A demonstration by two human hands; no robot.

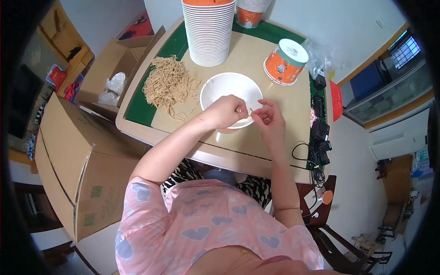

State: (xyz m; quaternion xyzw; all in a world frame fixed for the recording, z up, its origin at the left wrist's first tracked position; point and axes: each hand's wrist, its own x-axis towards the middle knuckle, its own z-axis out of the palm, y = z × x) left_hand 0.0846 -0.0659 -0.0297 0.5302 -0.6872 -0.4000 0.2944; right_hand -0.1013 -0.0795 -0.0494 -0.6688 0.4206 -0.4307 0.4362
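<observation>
A white bowl stands on the beige table top in front of me. My left hand and my right hand meet over the bowl's near rim. Both pinch the same short, thin tan strand, seemingly a noodle, between fingertips. A loose heap of dry tan noodles lies on the table to the left of the bowl, apart from both hands.
A tall stack of white cups stands behind the bowl. An orange lidded cup lies tilted at right near clear plastic bags. Black chargers and cables line the right edge. Cardboard boxes stand at left.
</observation>
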